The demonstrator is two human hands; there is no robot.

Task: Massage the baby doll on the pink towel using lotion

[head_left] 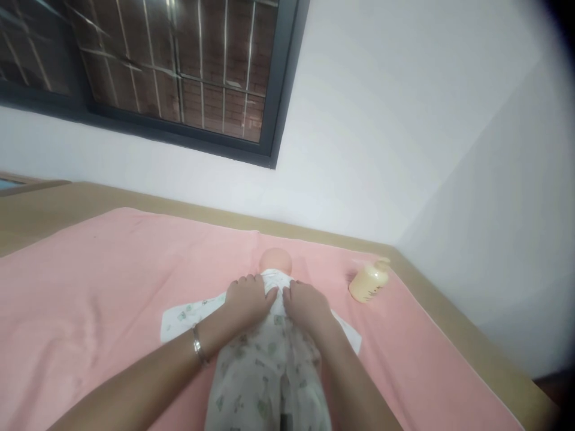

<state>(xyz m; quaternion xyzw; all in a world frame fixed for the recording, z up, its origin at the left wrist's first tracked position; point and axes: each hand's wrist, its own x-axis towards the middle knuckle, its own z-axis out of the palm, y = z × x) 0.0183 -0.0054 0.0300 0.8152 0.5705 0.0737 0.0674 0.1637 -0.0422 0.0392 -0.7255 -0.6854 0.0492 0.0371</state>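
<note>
A baby doll (277, 261) lies on its back on a pink towel (99, 287), head toward the wall, dressed in a white printed garment (265, 371). My left hand (246, 297) rests palm down on the doll's chest, fingers stretched toward the collar. Right beside it, my right hand (308, 304) also lies flat on the chest with fingers pressed on the cloth. Neither hand holds anything. A silver bracelet (199, 345) is on my left wrist. The garment's sleeves spread out to both sides under my arms.
A pale yellow pump bottle (369, 281) lies on its side on the towel, right of the doll's head. The towel covers a wooden surface (467, 335) set against white walls. A dark-framed barred window (179, 72) is above left.
</note>
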